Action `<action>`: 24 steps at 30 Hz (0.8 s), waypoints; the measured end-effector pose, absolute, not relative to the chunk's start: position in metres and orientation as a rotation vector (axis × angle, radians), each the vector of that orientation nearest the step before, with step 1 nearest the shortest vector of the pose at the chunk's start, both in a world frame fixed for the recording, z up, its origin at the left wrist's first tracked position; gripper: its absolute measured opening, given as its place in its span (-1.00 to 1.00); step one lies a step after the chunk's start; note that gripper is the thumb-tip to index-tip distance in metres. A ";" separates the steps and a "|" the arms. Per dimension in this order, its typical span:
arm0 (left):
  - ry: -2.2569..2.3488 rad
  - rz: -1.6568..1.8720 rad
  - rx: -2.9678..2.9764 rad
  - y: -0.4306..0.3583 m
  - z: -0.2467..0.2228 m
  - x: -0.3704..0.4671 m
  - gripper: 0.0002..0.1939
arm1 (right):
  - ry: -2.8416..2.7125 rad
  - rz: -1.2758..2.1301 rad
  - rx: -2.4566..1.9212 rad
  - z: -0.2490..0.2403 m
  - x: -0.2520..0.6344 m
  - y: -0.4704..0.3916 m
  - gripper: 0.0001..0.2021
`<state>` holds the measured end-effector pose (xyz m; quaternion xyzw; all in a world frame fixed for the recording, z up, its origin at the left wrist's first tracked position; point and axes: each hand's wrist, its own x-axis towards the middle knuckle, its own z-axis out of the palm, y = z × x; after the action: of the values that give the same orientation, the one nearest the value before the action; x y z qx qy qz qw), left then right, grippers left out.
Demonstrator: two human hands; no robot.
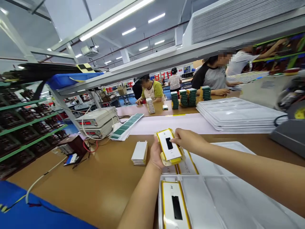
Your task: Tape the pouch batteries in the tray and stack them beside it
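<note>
My left hand (156,154) holds a flat white battery pack (168,152) with yellow edges, resting on a pale yellow holder (168,163). The fingers of my right hand (182,136) are bent together at a black rectangle on the pack's face; whether they pinch anything is too small to tell. Below is a white compartment tray (197,190), with one similar pack (168,203) in its near left compartment and others in the compartment behind, partly hidden by my hands. A stack of white flat pieces (139,152) stands left of my left hand.
Stacked white trays (233,111) stand at the back right beside a grey machine (290,127). Measuring instruments (97,121) and a green-and-white strip sheet (127,126) lie at the left. Several people work across the bench behind green-edged stacks (183,98).
</note>
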<state>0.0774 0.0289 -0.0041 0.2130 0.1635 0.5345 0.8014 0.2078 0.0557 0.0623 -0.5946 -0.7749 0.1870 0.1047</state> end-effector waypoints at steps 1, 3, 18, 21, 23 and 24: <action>0.343 1.164 0.457 0.029 -0.005 0.077 -0.40 | -2.336 0.459 -1.750 0.065 0.209 0.052 -0.75; 0.316 1.194 0.466 0.029 -0.005 0.075 -0.36 | -2.390 0.341 -1.766 0.069 0.217 0.048 -0.69; 0.495 1.297 0.277 0.040 -0.008 0.075 -0.45 | -2.734 0.237 -1.931 0.051 0.252 0.038 -0.78; 0.549 1.338 0.263 0.041 -0.009 0.074 -0.45 | -2.691 0.396 -1.996 0.051 0.248 0.035 -0.78; 0.567 1.363 0.254 0.041 -0.010 0.073 -0.45 | -2.606 0.494 -2.057 0.049 0.248 0.037 -0.84; 0.571 1.374 0.246 0.041 -0.010 0.073 -0.45 | -2.571 0.525 -2.084 0.047 0.249 0.039 -0.88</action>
<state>0.0731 0.0414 -0.0098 0.1118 0.2593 0.6235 0.7290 0.2491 0.0395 0.0467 -0.6186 -0.7629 0.1560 -0.1045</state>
